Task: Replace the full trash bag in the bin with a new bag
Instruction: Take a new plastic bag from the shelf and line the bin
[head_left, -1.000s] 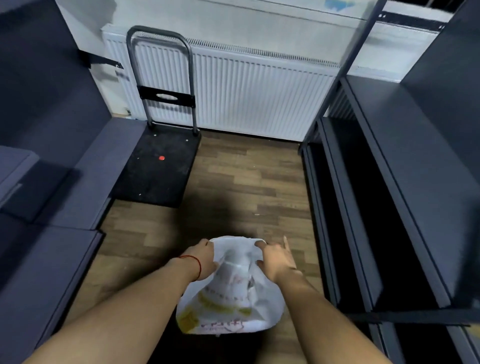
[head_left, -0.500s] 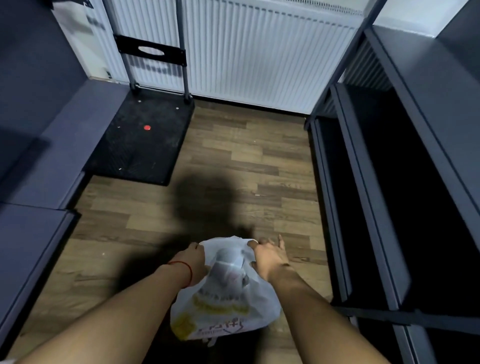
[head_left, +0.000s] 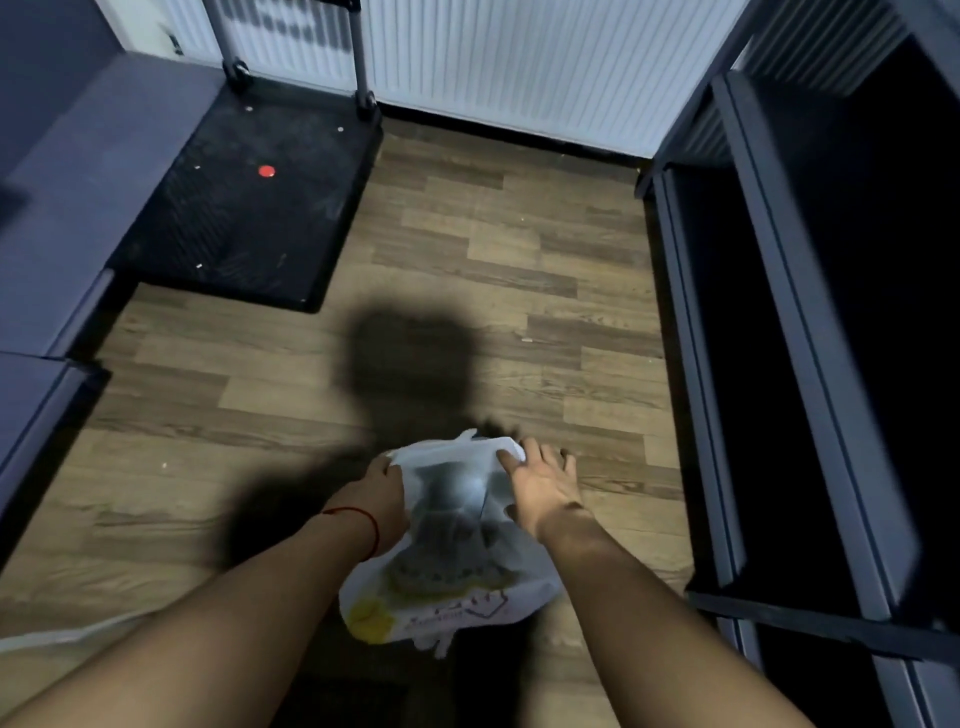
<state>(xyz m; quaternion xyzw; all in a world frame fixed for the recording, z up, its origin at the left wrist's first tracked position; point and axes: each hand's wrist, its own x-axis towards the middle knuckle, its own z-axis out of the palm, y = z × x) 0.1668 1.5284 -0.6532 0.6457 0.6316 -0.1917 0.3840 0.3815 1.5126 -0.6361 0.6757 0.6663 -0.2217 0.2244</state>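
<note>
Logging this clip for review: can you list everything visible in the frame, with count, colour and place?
trash bag: one, white with yellow print, low centre, held above the floor
platform trolley: one, black deck with a red dot, upper left, by the radiator
radiator: one, white, along the far wall
shelving: one unit, dark grey, right side
furniture panels: dark grey-blue, left side
floor: wood-look planks, centre
wrist cord: one, red, left wrist
left hand: grip closed on the bag's left edge
right hand: thumb pinching the bag's right edge, fingers spread
</note>
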